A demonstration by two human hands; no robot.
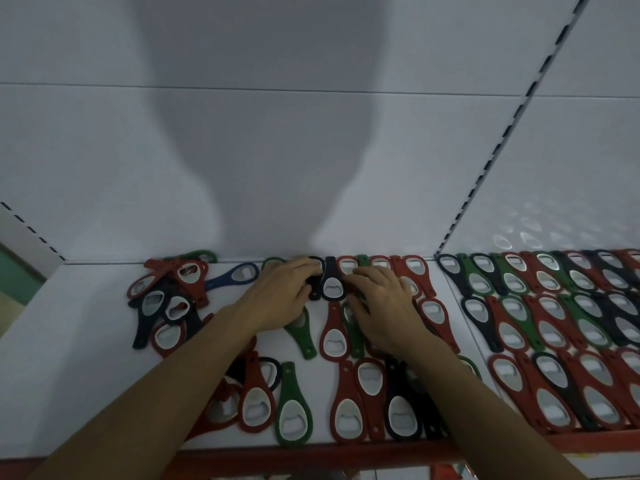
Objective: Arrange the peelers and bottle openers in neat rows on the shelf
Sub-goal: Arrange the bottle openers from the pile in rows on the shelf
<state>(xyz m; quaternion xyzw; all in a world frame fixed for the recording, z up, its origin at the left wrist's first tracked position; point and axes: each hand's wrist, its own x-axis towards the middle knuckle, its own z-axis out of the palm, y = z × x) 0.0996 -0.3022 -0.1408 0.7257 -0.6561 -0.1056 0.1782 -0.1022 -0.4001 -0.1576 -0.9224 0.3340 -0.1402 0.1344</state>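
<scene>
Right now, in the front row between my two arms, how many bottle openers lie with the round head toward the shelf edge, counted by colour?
Red bottle openers: 2
Green bottle opener: 1
Dark bottle opener: 1
Total: 4

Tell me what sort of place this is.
Probably a shop aisle being stocked: a white shelf with a slotted upright on the back panel, and dozens of identical bottle openers set out in rows.

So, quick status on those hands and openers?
Both hands, left and right, flat at back row, nudging a black opener. Right section tidy. Loose pile left, unsorted.
</scene>
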